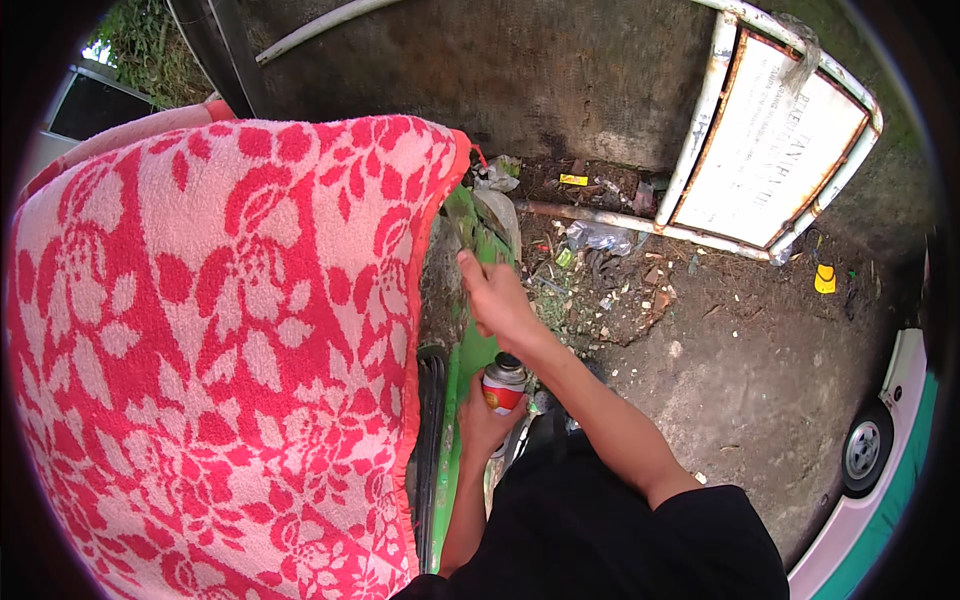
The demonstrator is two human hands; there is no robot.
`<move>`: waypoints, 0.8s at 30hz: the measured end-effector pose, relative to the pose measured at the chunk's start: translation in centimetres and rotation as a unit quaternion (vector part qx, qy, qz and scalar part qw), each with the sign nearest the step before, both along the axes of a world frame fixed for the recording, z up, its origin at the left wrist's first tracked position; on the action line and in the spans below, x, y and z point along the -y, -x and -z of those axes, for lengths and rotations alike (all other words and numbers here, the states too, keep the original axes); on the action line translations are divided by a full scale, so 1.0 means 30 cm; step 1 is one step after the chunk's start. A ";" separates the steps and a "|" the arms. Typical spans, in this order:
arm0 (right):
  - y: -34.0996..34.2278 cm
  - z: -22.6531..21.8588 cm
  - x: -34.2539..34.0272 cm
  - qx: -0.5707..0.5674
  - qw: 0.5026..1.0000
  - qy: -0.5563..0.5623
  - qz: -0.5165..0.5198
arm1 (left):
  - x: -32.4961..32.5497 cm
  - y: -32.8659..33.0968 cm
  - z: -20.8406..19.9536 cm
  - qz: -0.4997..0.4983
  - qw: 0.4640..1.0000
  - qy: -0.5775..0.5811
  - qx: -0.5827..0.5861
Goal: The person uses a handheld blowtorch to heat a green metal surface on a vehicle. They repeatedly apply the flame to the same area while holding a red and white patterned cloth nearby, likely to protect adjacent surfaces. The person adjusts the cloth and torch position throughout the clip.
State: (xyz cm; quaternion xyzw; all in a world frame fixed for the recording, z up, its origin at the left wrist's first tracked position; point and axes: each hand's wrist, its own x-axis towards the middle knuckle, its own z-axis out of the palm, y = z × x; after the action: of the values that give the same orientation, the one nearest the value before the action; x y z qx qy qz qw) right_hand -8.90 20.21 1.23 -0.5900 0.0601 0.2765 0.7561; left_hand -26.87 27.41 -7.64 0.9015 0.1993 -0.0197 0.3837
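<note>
My left hand (pixel 480 418) is wrapped round a small metal can (pixel 503 388) with a red-and-white label and a dark top. It holds the can upright, close to my body. Just beyond it, my right hand (pixel 495 298) is closed over a worn green edge (pixel 482 350), thumb pointing forward. Whatever the right fingers hold, if anything, is hidden. A grey, scuffed patch (pixel 440 290) lies beside that hand. To the left, a pink-and-red floral towel or blanket (pixel 250 300) covers a large bulky shape, its orange-red hem hanging near the green edge.
A rusty white pipe-framed sign (pixel 770 140) leans by a dark wall (pixel 520 85). Litter, clear plastic (pixel 600 238) and rubble (pixel 630 300) lie on the ground. A white-and-teal vehicle (pixel 900 450) with its wheel stands at the right. Dark trim (pixel 430 440) runs along the green edge.
</note>
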 end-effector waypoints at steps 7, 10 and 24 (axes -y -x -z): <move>0.005 -0.001 -0.002 0.002 0.999 -0.032 -0.012 | 0.016 -0.015 -0.026 0.012 1.000 -0.007 -0.008; -0.008 -0.010 0.021 -0.007 0.999 -0.042 -0.010 | 0.008 -0.002 0.003 0.006 1.000 -0.006 -0.012; -0.031 0.023 0.005 -0.004 0.999 -0.041 -0.010 | 0.035 0.042 -0.035 -0.017 1.000 -0.022 -0.006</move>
State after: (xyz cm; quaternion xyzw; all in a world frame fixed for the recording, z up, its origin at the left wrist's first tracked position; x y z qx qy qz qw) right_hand -7.98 20.05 0.54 -0.5579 0.0457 0.2888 0.7767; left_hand -28.14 26.37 -6.59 0.9061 0.2174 -0.0141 0.3627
